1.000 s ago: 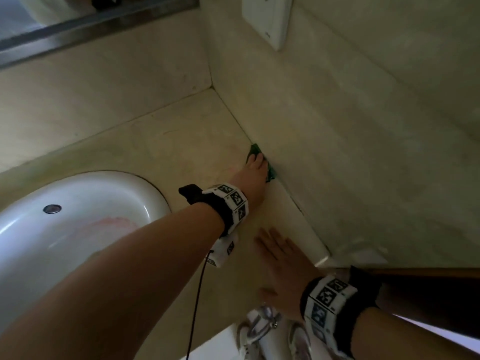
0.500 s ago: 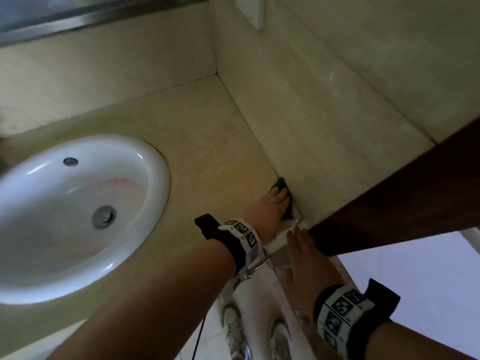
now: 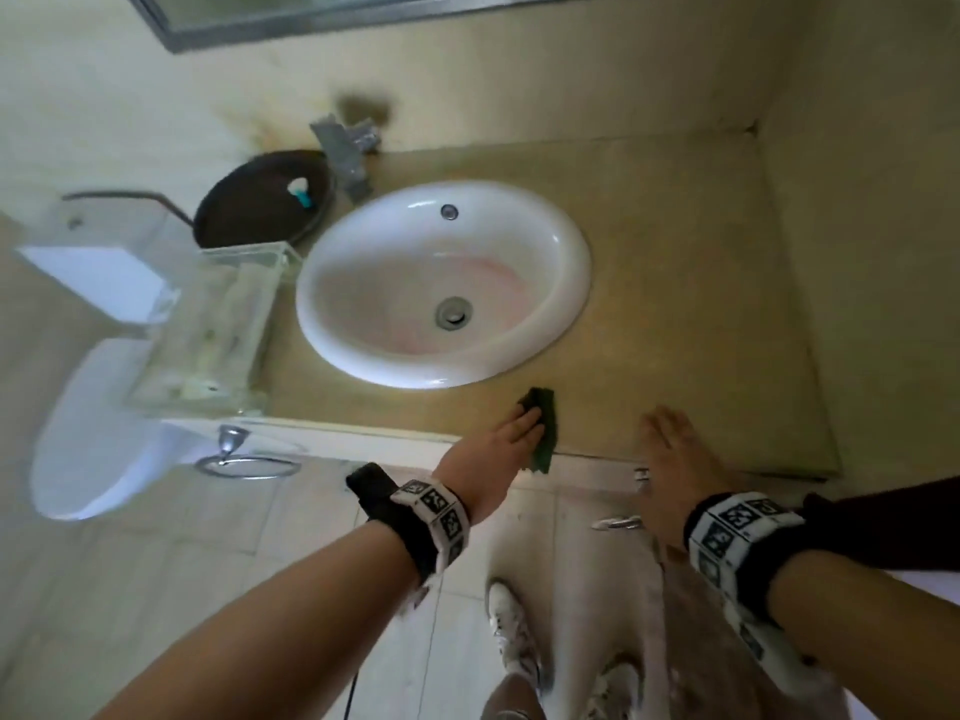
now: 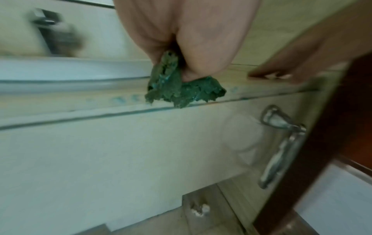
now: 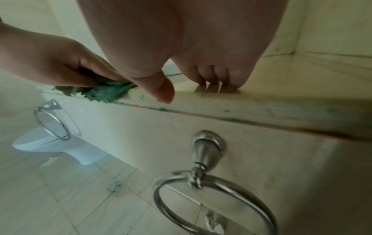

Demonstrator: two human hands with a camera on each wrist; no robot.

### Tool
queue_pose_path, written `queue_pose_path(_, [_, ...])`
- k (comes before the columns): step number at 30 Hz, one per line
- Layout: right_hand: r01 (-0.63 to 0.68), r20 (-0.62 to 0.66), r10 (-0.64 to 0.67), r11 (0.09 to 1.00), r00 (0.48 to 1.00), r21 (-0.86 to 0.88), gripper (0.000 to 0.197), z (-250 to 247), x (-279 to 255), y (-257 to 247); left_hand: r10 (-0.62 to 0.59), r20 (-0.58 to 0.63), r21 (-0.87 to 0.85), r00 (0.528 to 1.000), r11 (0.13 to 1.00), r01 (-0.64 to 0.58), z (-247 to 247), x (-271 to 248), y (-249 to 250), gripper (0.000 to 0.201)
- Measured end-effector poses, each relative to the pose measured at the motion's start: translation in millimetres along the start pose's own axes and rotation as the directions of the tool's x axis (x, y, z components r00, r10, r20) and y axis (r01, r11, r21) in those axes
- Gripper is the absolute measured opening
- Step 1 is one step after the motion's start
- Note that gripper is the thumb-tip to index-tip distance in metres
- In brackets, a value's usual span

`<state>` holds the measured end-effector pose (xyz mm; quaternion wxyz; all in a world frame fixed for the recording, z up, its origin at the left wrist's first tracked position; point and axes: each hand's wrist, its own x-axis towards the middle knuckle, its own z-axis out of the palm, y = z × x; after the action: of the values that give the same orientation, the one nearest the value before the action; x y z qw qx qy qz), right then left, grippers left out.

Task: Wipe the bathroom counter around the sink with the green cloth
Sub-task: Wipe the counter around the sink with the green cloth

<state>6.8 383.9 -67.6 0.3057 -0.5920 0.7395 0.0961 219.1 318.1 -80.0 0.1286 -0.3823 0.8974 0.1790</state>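
Observation:
The green cloth (image 3: 544,426) lies on the beige counter (image 3: 701,304) at its front edge, just in front of the white sink (image 3: 571,241). My left hand (image 3: 524,415) lies over it, fingers curled round it. In the left wrist view the cloth (image 4: 181,90) bunches out from under my left hand (image 4: 191,39) and hangs over the counter's lip. My right hand (image 3: 670,439) rests flat on the counter to the right of the cloth, fingers straight. In the right wrist view its thumb (image 5: 161,89) hangs over the edge beside the cloth (image 5: 104,92).
A clear glass tray (image 3: 208,345), a dark bowl (image 3: 260,200) and the faucet (image 3: 345,148) stand left of and behind the sink. Towel rings (image 3: 244,462) (image 5: 201,182) hang on the counter's front. A toilet (image 3: 93,433) sits at left, a wall (image 3: 883,200) at right.
My left hand has slid the cloth from the right wall along the counter's front edge to just in front of the sink. The right hand stays flat near the edge. The view has swung left.

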Motion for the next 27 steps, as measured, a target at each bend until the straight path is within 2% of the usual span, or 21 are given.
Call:
queue_pose_path(3, [0.007,0.027,-0.004,0.994,1.0,-0.108,0.081,1.4,9.6,-20.0,-0.207,-0.06,-0.095,0.977,0.975,0.2,7.5,-20.1,-43.0,0.079])
queue_pose_path(5, [0.02,0.056,-0.012,0.988,0.998,-0.156,0.084,2.0,14.8,-33.9,-0.322,-0.094,-0.136,0.942,0.942,0.308,11.8,-35.4,-68.1,0.078])
queue_pose_path(10, [0.149,0.127,-0.104,0.887,0.986,-0.436,0.081,-3.2,15.2,-79.4,-0.627,-0.166,-0.261,0.761,0.773,0.579,11.2,-65.2,-134.1,0.075])
queue_pose_path(13, [0.199,0.148,-0.145,0.862,0.978,-0.466,0.079,-2.1,16.9,-101.0,-0.709,-0.156,-0.284,0.688,0.699,0.656,6.4,-66.0,-164.5,0.07])
queue_pose_path(17, [0.198,0.176,-0.135,0.885,0.975,-0.422,0.082,-1.0,21.0,-109.2,-0.791,-0.142,-0.358,0.595,0.602,0.714,2.9,-55.4,-183.2,0.069])
queue_pose_path(18, [0.19,0.185,-0.124,0.898,0.975,-0.397,0.083,-1.0,21.5,-108.9,-0.791,-0.158,-0.379,0.592,0.602,0.703,4.7,-53.3,-182.6,0.069])
queue_pose_path(19, [0.182,0.187,-0.118,0.909,0.975,-0.374,0.084,-0.4,22.0,-108.2,-0.771,-0.185,-0.384,0.609,0.627,0.677,7.5,-51.2,-178.1,0.068])
queue_pose_path(22, [0.172,0.174,-0.116,0.917,0.978,-0.36,0.085,2.1,23.7,-106.9,-0.651,-0.255,-0.352,0.715,0.751,0.558,21.2,-47.4,-143.1,0.072])
queue_pose_path(25, [0.168,0.184,-0.113,0.932,0.976,-0.322,0.087,2.8,24.7,-107.8,-0.54,-0.27,-0.366,0.797,0.823,0.433,32.4,-40.2,-100.9,0.076])
queue_pose_path(27, [0.165,0.185,-0.111,0.936,0.976,-0.31,0.089,3.1,26.2,-107.1,-0.398,-0.284,-0.352,0.872,0.889,0.292,33.4,-30.4,-71.3,0.073])
